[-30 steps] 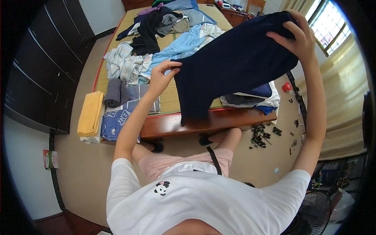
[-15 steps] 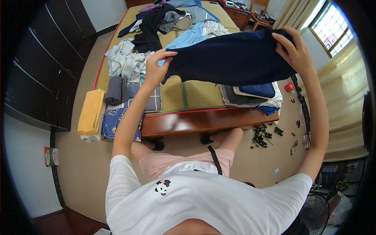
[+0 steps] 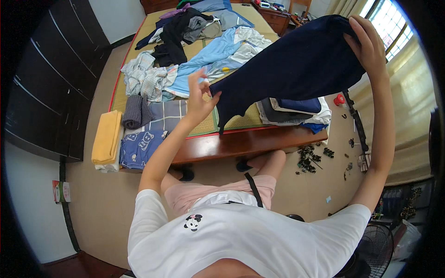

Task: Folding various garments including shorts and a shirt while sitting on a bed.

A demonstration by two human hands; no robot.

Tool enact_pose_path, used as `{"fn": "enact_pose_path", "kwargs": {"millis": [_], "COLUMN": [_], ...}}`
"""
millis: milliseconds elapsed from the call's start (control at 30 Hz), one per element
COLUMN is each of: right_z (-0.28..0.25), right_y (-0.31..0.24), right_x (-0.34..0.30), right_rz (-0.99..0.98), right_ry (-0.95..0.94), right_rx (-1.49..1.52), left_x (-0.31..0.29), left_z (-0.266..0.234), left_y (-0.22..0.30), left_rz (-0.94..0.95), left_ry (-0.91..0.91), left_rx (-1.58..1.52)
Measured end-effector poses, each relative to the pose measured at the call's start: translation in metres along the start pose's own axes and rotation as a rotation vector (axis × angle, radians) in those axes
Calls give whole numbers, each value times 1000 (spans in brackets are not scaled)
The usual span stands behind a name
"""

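Observation:
A dark navy garment (image 3: 296,65) is stretched slantwise in the air over the bed, its right end higher than its left. My right hand (image 3: 368,46) grips the upper right end, the fingers folded over the fabric. At the lower left end is my left hand (image 3: 200,99), its fingers spread and slightly blurred, with the thumb against the cloth edge. Below that hand a narrow corner of the garment hangs down. Whether the piece is a top or trousers cannot be told.
The bed (image 3: 241,143) has a wooden front edge. Folded clothes (image 3: 296,109) are stacked at its right; a yellow folded towel (image 3: 107,136), grey rolled knit (image 3: 136,112) and blue patterned fabric (image 3: 141,148) lie left. Loose clothes (image 3: 176,37) cover the far part. A fan (image 3: 375,245) stands lower right.
The garment's right end has gone up and right with my right hand. Its left end has dropped; my left hand has moved lower and right, and its fingers have spread from a pinch.

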State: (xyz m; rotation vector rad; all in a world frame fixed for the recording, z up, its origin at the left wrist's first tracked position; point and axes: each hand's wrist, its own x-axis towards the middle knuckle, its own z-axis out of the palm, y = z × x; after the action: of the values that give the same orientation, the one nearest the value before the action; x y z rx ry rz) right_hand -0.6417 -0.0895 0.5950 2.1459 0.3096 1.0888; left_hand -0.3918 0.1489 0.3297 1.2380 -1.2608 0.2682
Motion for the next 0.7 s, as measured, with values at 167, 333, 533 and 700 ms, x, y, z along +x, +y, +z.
{"fn": "enact_pose_path", "kwargs": {"millis": [167,333,533,700], "right_z": [-3,0,9,35], "right_y": [-2,-6,-18,-18], "right_x": [3,-2,-5,-10], "right_rz": [20,-23,16,95], "right_ry": [17,-16,16,48], "right_rx": [10,-15,91,19], "left_x": [14,21,28,32], "left_z": [-17,-28,-44,-39], "left_y": [-17,-6,-34,-63], "left_rz": [-85,-390,-488,-535], "left_ry": [-174,-238,-346,-349], "left_rx": [392,139,-98,-176]}}
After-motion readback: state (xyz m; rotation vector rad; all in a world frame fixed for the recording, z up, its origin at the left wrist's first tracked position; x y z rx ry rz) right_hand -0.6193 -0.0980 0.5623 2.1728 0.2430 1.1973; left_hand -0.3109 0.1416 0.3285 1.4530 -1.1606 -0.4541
